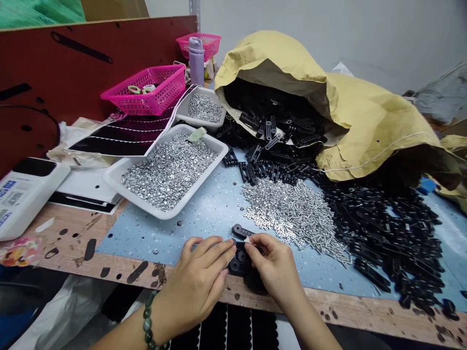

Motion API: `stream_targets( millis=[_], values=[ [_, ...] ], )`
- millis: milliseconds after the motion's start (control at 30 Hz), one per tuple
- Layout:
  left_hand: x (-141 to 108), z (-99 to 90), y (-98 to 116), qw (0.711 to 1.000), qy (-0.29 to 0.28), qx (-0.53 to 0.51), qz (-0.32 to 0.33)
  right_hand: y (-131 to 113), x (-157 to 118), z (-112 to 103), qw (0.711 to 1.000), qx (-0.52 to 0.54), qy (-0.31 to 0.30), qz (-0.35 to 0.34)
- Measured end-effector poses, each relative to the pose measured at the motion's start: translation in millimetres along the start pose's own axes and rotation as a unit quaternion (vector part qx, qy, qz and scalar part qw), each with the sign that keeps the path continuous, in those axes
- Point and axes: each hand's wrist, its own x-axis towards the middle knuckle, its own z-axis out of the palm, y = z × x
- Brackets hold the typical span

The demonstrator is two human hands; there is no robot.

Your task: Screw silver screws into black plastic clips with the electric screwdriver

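My left hand (204,272) lies with its fingers stretched out, their tips touching the left side of a group of black plastic parts (239,260) with round bosses. Across from it, my right hand (275,262) is closed in a pinch at the top of these parts. A small white piece (247,239) shows at its thumb and fingertip; its kind is too small to make out. Just beyond the fingertips lies a black perforated strap-like part (242,230). My hands hide part of the black group.
Loose silver screws (314,214) and nuts (268,194) lie in a pile beyond my right hand. Black parts (383,238) are heaped at right, below yellow paper sacks (277,53). A white tray of nuts (171,211), another tray (189,119) and a pink basket (146,104) stand at left.
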Motion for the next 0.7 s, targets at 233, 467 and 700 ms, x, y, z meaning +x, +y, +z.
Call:
stream_targets(
  millis=[233,467,700],
  values=[
    [4.6,-1.7,0.4,1.000,-0.016,-0.012,0.006,-2.1,7.0,-2.4,0.995,-0.095,-0.021,-0.022],
    [11.2,-2.5,4.7,1.000,0.003,-0.020,-0.012,4.0,9.2,-8.8,0.994,-0.078,-0.065,-0.034],
    [7.2,1.9,6.2,1.000,0.020,0.019,-0.007,9.3,8.5,-10.0,0.993,0.026,-0.104,0.038]
  ],
)
